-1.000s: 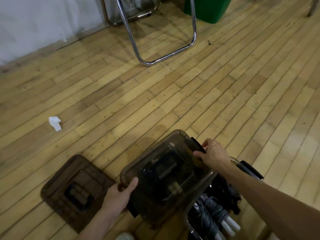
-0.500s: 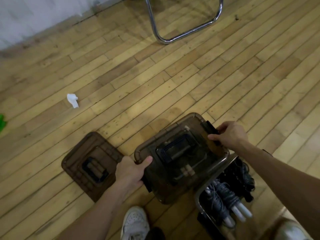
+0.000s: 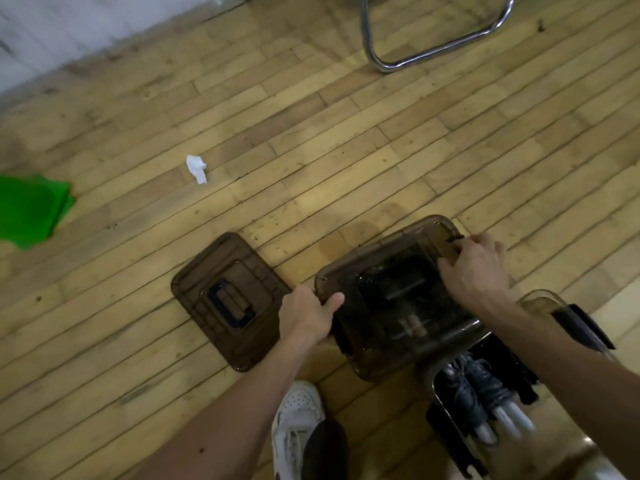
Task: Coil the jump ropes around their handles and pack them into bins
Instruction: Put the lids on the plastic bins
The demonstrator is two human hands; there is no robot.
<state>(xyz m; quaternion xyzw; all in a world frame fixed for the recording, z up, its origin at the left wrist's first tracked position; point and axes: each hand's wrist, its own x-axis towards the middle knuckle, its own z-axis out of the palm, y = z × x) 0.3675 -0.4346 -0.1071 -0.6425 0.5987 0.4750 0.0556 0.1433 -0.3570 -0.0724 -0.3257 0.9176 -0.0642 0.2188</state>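
Your left hand (image 3: pixel 308 317) and right hand (image 3: pixel 474 268) both grip opposite edges of the lidded bin (image 3: pixel 391 296) at lower centre, seemingly packed, while coiled jump ropes (image 3: pixel 485 393) fill the open bin (image 3: pixel 535 295) at lower right, whose loose lid (image 3: pixel 225 299) probably awaits fitting.

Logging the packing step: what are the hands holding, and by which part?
The lidded brown bin: left hand grips its left end, right hand grips its right end, fingers curled over the rim.

floor (image 3: pixel 346 150): wood planks | lid (image 3: pixel 242 271) flat | paper scrap (image 3: pixel 196 169) | green sheets (image 3: pixel 27 209) | chrome frame (image 3: pixel 384 68)
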